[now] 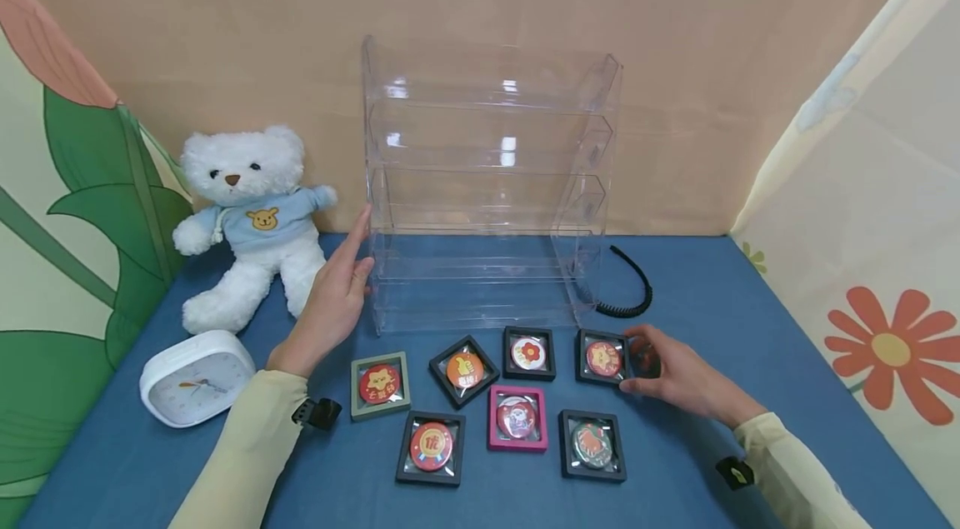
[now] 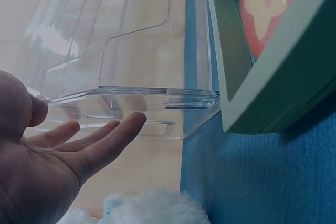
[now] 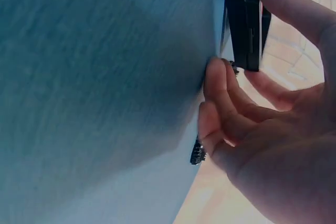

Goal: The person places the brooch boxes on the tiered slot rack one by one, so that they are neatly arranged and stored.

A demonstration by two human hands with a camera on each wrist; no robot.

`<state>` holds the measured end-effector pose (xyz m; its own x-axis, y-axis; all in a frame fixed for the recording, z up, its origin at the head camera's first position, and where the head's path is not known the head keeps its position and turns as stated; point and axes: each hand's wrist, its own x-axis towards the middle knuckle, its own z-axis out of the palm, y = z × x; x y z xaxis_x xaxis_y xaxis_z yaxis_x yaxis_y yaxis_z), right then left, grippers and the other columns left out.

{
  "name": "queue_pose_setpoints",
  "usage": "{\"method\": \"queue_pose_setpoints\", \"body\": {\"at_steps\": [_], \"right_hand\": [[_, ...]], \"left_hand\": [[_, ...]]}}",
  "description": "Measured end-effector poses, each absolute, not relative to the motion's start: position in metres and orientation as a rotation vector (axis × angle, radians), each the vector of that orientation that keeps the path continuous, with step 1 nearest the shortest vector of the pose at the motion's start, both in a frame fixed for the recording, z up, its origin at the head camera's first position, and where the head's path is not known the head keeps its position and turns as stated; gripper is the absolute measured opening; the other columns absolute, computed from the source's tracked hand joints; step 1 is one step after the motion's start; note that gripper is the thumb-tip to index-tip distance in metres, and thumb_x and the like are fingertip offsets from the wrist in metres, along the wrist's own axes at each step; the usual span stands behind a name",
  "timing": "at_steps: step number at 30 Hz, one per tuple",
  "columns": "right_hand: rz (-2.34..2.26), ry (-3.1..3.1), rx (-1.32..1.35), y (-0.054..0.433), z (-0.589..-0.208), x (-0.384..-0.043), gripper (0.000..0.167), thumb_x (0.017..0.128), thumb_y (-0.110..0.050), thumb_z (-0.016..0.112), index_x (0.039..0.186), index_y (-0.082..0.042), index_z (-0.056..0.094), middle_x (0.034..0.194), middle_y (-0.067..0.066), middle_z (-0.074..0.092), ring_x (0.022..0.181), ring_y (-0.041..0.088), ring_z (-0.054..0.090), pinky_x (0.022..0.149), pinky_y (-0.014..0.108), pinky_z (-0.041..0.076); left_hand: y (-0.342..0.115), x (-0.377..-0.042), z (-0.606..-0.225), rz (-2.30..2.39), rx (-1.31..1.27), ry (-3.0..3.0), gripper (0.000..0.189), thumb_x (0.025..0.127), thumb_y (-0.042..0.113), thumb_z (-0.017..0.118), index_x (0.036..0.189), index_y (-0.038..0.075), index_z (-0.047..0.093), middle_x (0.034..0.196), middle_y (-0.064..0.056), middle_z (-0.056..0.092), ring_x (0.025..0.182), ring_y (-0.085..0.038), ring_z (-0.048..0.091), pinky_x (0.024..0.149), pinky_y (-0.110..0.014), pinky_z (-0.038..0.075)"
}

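Note:
A clear acrylic tiered rack (image 1: 480,269) stands upright at the back of the blue table. My left hand (image 1: 330,304) is beside the rack's left side, fingers extended and holding nothing; the left wrist view shows the fingertips right by the clear side panel (image 2: 157,92). With thumb and finger, my right hand (image 1: 678,371) pinches the right end of a small black display frame (image 1: 603,358) with a round red badge inside. In the right wrist view this black frame (image 3: 247,24) stands edge-on between thumb and index finger, while the other fingers are bent beside it.
Several more framed badges lie in front of the rack, including a green frame (image 1: 380,385), a magenta frame (image 1: 517,419) and a black frame (image 1: 592,446). A white teddy bear (image 1: 255,221) and white clock (image 1: 197,379) stand left. A black coiled cord (image 1: 637,308) lies right.

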<state>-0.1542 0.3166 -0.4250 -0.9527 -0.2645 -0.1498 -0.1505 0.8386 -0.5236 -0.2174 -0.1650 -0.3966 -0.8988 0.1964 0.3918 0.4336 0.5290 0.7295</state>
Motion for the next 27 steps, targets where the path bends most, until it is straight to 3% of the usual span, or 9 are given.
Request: {"method": "queue_pose_setpoints", "body": {"at_steps": [5, 15, 27], "right_hand": [[-0.842, 2.809, -0.303, 0.311, -0.424, -0.152, 0.074, 0.078, -0.026, 0.089, 0.133, -0.005, 0.045, 0.111, 0.010, 0.064, 0.096, 0.023, 0.064, 0.080, 0.045, 0.054], [-1.022, 2.804, -0.276, 0.311, -0.424, -0.142, 0.073, 0.074, -0.006, 0.090, 0.131, -0.006, 0.044, 0.107, 0.012, 0.066, 0.091, 0.024, 0.069, 0.071, 0.035, 0.057], [-1.158, 2.849, -0.305, 0.318, -0.425, -0.132, 0.051, 0.086, -0.002, 0.080, 0.127, -0.012, 0.052, 0.117, 0.015, 0.065, 0.094, 0.025, 0.071, 0.071, 0.035, 0.058]], "left_hand": [[-0.167, -0.218, -0.396, -1.301, -0.521, -2.504, 0.070, 0.110, 0.008, 0.038, 0.163, 0.040, 0.004, 0.157, -0.020, 0.035, 0.109, -0.036, 0.060, 0.074, -0.049, 0.057], [-0.163, -0.218, -0.394, -1.330, -0.534, -2.506, 0.073, 0.110, 0.006, 0.039, 0.163, 0.041, 0.003, 0.159, -0.018, 0.033, 0.113, -0.038, 0.058, 0.075, -0.049, 0.056], [-0.163, -0.218, -0.394, -1.329, -0.521, -2.520, 0.072, 0.109, 0.004, 0.038, 0.164, 0.037, 0.004, 0.158, -0.018, 0.034, 0.117, -0.041, 0.057, 0.075, -0.049, 0.055]]}}
